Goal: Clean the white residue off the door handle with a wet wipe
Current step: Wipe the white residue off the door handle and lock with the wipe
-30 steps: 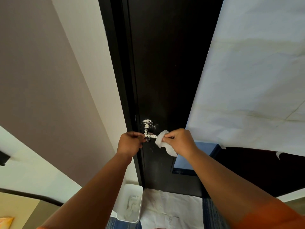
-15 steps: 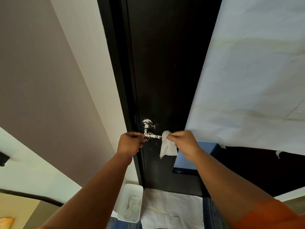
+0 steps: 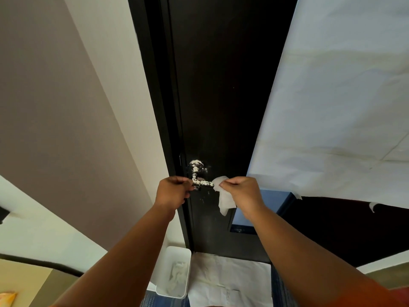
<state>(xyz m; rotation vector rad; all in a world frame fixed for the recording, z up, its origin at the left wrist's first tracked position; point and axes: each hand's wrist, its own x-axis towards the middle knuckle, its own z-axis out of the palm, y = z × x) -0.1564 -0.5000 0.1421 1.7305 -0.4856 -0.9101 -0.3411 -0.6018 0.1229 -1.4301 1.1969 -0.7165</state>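
Observation:
A dark door (image 3: 221, 85) carries a metal lever handle (image 3: 200, 182) speckled with white residue, and white specks dot the door below it. My left hand (image 3: 172, 192) grips the door's edge just left of the handle. My right hand (image 3: 242, 191) pinches a white wet wipe (image 3: 224, 197) at the lever's right tip; the wipe's free end hangs down.
White paper sheeting (image 3: 343, 107) covers the wall right of the door, with a blue panel (image 3: 272, 202) beneath it. A white bin (image 3: 174, 271) holding crumpled wipes stands on the floor at the door's foot, beside white paper (image 3: 230, 282) spread on the floor.
My right hand has drawn the wipe rightward along the lever to its tip, uncovering more of the lever. The left hand has stayed at the door edge.

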